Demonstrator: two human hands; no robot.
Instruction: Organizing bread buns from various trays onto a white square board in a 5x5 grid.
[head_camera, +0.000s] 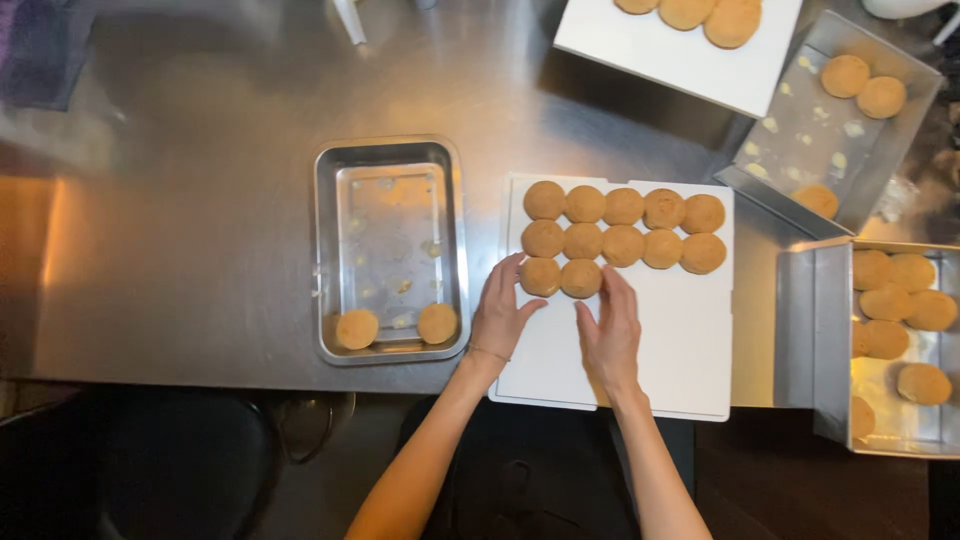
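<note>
Partly cropped: top white board (690, 55) buns (690, 12)

Both hands, left hand (500, 315) and right hand (612, 335), flank two buns (560, 278) on a white board (680, 340).

Buns (622, 240): we see twelve round golden-brown pieces, flat, touching, in three rows.
Third row: we count two, at the left end.
Board (680, 340): white, rectangular; its near half lies bare.
</note>
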